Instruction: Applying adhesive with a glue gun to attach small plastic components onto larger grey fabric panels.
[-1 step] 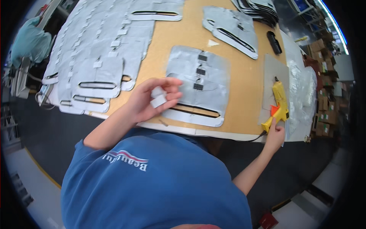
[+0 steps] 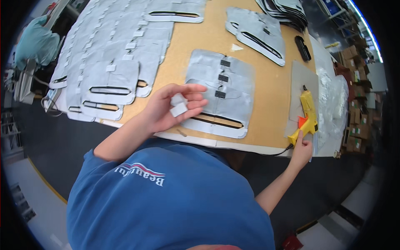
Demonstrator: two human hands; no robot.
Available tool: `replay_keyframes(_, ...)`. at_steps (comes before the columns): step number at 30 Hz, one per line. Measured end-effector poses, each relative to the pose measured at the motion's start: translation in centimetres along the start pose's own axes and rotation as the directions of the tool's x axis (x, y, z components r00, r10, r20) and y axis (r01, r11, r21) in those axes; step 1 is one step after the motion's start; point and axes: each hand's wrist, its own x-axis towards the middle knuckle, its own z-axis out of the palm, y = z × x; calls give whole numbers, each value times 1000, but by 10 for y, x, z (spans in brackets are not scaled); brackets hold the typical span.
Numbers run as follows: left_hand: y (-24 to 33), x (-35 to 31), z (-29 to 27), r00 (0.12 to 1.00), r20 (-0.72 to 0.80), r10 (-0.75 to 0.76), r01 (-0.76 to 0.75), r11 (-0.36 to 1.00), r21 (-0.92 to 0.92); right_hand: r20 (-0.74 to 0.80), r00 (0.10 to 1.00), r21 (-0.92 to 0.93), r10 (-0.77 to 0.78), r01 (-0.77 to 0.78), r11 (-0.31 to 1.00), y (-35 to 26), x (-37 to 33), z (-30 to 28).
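My left hand (image 2: 161, 109) is palm up with its fingers loosely curled, cradling small white square pieces (image 2: 178, 109). It hovers over the lower left corner of a grey sheet (image 2: 236, 98), which has a column of three black mesh patches joined by thin wire and a dark-edged slot along its near side. At the right end of the table, my right hand (image 2: 301, 151) has its fingers at the handle of a yellow hot glue gun (image 2: 308, 110) with an orange trigger. The gun rests on a grey board (image 2: 295, 89), nozzle pointing away from me.
Many overlapping grey sheets (image 2: 118, 77) with white squares cover the table's left side. Another grey sheet (image 2: 260, 37), a dark stack (image 2: 287, 14) and a black tool (image 2: 302, 48) lie farther back. Clear plastic (image 2: 331, 91) lies right. A person (image 2: 37, 43) works at far left.
The whole view has shifted slightly, moving the table to the right in the picture. Both hands keep nearly the same pose.
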Motion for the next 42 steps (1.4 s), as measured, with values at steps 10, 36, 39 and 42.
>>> replay_keyframes(10,-25,-14,-13,977,209,35,-13,994,-107,243,969,278,36,-105,955,23,33,28)
replay_keyframes(36,-34,4,-54,527,597,604,-307,-520,797,17,652,913,-758,-320,-254,-46,-48,-29)
replay_keyframes(39,-32,8,-53,526,598,605,-247,-564,788,219,754,909,-619,-389,-151,-69,-74,-24)
replay_keyframes(42,-32,10,-58,531,582,616,-221,-562,797,318,686,898,-654,-440,-26,-91,-103,-28)
